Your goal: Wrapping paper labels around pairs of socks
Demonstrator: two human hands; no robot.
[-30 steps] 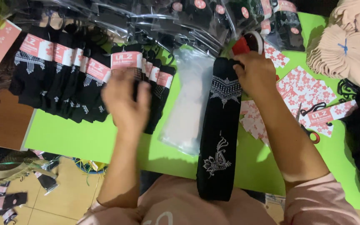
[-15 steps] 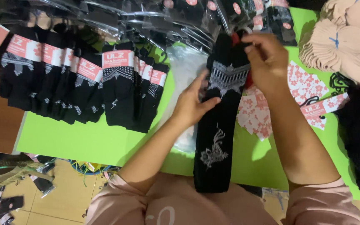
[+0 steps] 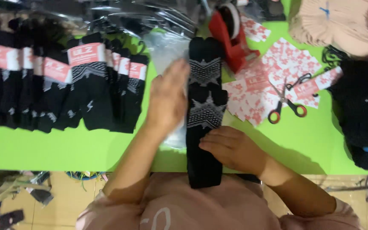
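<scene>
Item: black patterned sock (image 3: 205, 106), folded, on green tabletop (image 3: 64, 149). Our left hand (image 3: 167, 100) lies flat, fingers spread, just beside it; our right hand (image 3: 233, 149) presses on it, fingers together.

A long black patterned knit sock (image 3: 205, 106) lies down the middle of the green surface (image 3: 64, 149), over a clear plastic bag (image 3: 167, 55). Left of it sits a row of black labelled socks (image 3: 64, 89); right lie flowered paper cards (image 3: 277, 72) under orange-handled scissors (image 3: 286, 104), behind them a red tape dispenser (image 3: 231, 34).
</scene>
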